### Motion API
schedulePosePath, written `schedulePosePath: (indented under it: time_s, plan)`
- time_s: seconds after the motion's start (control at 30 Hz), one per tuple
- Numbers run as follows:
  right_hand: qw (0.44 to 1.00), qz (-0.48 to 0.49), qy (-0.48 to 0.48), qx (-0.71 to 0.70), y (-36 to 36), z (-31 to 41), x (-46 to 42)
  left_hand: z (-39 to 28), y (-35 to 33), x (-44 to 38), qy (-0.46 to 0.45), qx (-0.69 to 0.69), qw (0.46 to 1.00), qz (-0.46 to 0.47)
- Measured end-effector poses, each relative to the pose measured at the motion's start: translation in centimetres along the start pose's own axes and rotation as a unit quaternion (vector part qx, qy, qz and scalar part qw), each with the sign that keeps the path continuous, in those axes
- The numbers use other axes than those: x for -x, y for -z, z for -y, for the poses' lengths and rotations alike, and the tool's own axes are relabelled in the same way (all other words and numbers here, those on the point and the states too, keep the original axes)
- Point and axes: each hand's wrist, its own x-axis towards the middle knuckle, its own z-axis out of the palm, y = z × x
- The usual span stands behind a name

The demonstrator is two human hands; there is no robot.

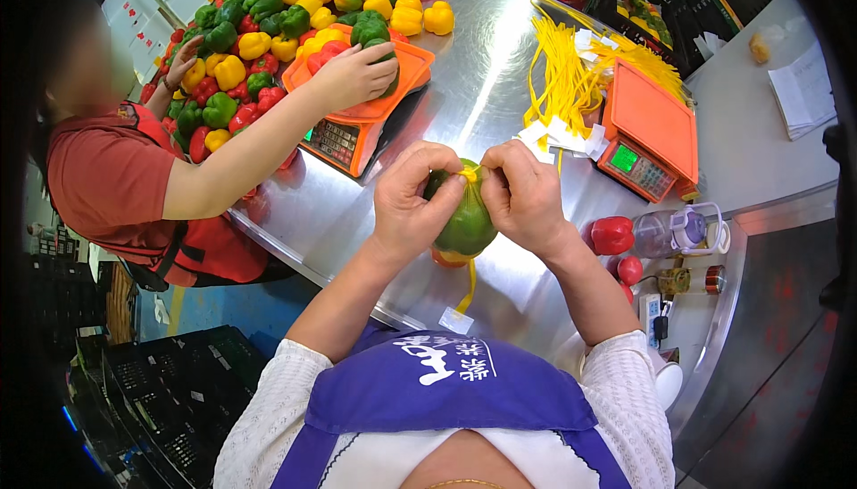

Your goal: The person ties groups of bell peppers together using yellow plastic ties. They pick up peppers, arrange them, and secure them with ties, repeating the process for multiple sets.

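Both my hands pinch the gathered yellow top of a net bag [471, 175] that is drawn tight around bell peppers, a green one [467, 221] uppermost. My left hand [418, 197] grips the gather from the left, thumb and forefinger together. From the right, my right hand [525, 194] holds it the same way. Below the green pepper a bit of yellow and red shows, most of it hidden. A yellow net tail [471, 286] with a clear-and-white tag [456, 320] lies on the steel table [361, 234] nearer to me.
At left a co-worker's hand [358, 74] rests on peppers on an orange scale [402, 90], beside a large pepper heap [254, 40]. Yellow net bags [562, 74], a second orange scale [653, 127], a red pepper [612, 235] and a bottle [659, 233] stand or lie right.
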Motion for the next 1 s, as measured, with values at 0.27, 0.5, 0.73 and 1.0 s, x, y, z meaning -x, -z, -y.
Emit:
schedulePosePath:
  time_s: [0.27, 0.5, 0.73, 1.0]
  plan:
    - [0.905, 0.143, -0.251, -0.313, 1.4, 0.3, -0.9, -0.6, 0.2, 0.1, -0.019, -0.067, 0.997, 0.016]
    - [0.897, 0.187, -0.29, -0.275, 2.5, 0.8, -2.4, -0.8, 0.4, -0.2, -0.007, -0.07, 0.997, 0.031]
    - [0.975, 0.007, -0.189, -0.114, 0.0, 1.7, -0.4, -1.6, 0.5, -0.5, -0.002, -0.117, 0.992, 0.041]
    - [0.943, -0.019, -0.265, -0.199, -0.7, 1.8, 0.0, -1.4, 0.3, -0.7, -0.046, -0.163, 0.985, 0.035]
